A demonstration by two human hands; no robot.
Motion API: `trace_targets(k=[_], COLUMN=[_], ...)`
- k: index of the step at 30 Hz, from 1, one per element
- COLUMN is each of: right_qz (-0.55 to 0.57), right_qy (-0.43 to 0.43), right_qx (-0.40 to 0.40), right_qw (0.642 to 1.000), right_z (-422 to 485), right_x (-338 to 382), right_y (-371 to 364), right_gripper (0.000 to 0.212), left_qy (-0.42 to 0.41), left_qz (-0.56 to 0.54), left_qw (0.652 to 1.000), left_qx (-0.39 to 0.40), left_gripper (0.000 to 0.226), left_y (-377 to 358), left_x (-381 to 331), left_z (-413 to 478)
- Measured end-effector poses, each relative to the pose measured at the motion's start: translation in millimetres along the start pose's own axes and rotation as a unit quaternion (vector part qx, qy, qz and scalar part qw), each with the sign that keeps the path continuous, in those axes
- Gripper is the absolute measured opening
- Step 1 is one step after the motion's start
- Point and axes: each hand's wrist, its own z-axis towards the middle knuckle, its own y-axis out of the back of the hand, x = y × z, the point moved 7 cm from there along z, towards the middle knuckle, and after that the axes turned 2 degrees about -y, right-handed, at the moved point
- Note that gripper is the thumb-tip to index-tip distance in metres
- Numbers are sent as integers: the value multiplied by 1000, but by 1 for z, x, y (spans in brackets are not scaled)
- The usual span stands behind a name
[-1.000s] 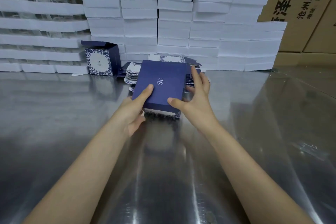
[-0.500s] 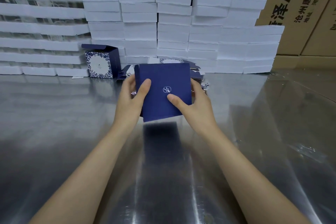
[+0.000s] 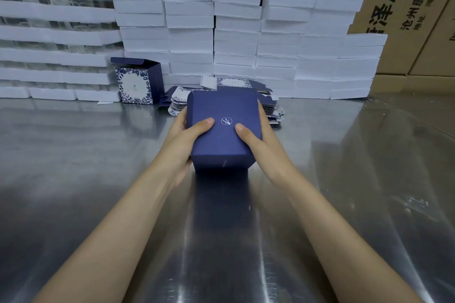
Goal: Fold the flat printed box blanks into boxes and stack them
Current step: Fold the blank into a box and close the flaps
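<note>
A dark blue box (image 3: 222, 130) with a small white emblem on its top face stands on the steel table, held from both sides. My left hand (image 3: 182, 140) grips its left side with the thumb on top. My right hand (image 3: 263, 140) grips the right side, thumb also on top. Behind the box lies a pile of flat printed blanks (image 3: 268, 108), blue and white, partly hidden by it. One folded box (image 3: 138, 81) with a floral front and its lid flap open stands upright at the back left.
The reflective steel table (image 3: 98, 179) stretches all around. Stacks of white foam trays (image 3: 246, 37) line the back wall, with clear-wrapped stacks (image 3: 49, 32) at the left. Brown cartons (image 3: 406, 7) stand behind at the right.
The blue box went from a tilted panel held above the table to a squared box set down nearer to me. Both hands slid round its sides.
</note>
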Motion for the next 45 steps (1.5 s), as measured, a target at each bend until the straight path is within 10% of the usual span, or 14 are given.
trace_targets(k=[19,25,37,40,45], right_qz=[15,-37,-66,-45,-11], right_qy=[-8,5,2,-6,-12], right_qx=[-37,-16,36,47,45], right_qw=[999,999,997,998,999], right_z=[3,-2,-10,-12,-9], right_x=[-1,3,14,12,12], right_y=[6,-4,-9,-8,-13], right_gripper=[59,100,89,49,61], left_qy=[-63,-143,33,24,-2], left_qz=[139,330,78,81,31], left_qw=[987,932,996,996,999], left_qx=[48,-52,-27,9,-18], left_gripper=[50,50,17,21,29], left_y=[0,9,9,7,14], left_x=[-6,-24,-12,-14,-20], left_z=[3,-2,0,1,0])
